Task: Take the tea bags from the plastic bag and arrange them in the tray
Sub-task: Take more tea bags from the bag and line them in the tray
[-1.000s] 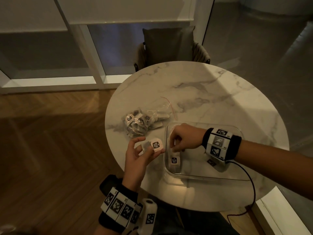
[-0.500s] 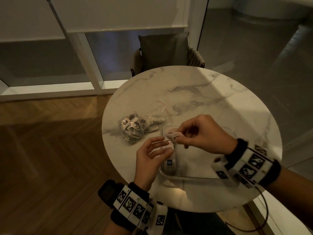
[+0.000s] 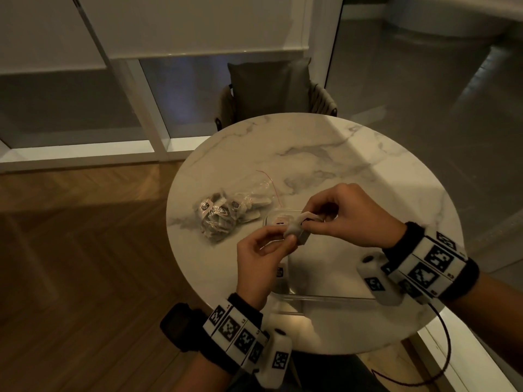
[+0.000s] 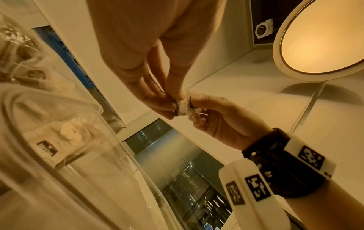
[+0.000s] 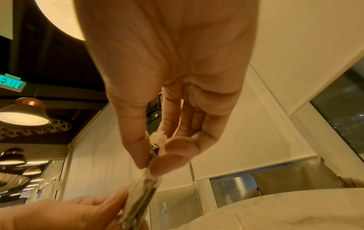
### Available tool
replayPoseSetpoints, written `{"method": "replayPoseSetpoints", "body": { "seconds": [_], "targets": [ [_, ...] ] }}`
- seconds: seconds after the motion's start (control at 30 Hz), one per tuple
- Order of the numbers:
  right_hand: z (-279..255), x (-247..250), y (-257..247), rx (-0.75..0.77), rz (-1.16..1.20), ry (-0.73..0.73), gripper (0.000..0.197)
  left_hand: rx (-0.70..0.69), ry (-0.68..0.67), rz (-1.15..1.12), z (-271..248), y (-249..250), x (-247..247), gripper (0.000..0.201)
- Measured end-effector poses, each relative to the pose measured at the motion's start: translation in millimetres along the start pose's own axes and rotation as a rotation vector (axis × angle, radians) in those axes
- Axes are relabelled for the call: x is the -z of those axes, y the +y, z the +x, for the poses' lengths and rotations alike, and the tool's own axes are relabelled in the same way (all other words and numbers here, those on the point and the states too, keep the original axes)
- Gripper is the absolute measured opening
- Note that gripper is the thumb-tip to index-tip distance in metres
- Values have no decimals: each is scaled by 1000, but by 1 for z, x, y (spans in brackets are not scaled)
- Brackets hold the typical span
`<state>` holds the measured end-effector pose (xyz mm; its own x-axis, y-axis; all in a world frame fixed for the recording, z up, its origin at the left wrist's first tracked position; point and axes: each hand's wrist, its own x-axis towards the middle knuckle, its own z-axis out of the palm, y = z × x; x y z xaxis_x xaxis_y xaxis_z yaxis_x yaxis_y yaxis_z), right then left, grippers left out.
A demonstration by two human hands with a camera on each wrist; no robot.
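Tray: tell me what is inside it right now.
One tea bag lies in the clear tray, near its left end. The hands hold another tea bag above it and cover part of the tray floor, so more could be hidden.

The round table (image 3: 353, 154) has a glossy marble-look top, white with grey veins. On it the tray (image 3: 325, 297) is clear, smooth plastic with a shiny rim. Left of the tray, the bag (image 3: 226, 213) is thin, crinkled, glossy clear plastic. The tea bag (image 3: 297, 230) pinched above the tray looks like matt white paper. The floor (image 3: 85, 250) left of the table is wood in a herringbone pattern with a soft sheen.
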<state>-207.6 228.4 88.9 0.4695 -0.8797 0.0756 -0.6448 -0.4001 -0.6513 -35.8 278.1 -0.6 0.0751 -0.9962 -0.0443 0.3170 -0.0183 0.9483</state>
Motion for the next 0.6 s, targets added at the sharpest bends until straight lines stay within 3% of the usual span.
{"method": "replayPoseSetpoints", "body": {
  "seconds": [0.2,0.27,0.43,0.6],
  "targets": [
    [-9,-23,-4,95,-24,73,3,3,60,-33,3,-3,-2,18],
    [-10,-25,-2,87,-47,115,0,3,46,-21,1,-4,-3,21],
    [-11,-24,2,66,-1,26,3,-8,32,9,-3,-6,-3,20],
    [-10,-21,4,21,19,75,4,4,66,20,-1,-11,-2,18]
  ]
}}
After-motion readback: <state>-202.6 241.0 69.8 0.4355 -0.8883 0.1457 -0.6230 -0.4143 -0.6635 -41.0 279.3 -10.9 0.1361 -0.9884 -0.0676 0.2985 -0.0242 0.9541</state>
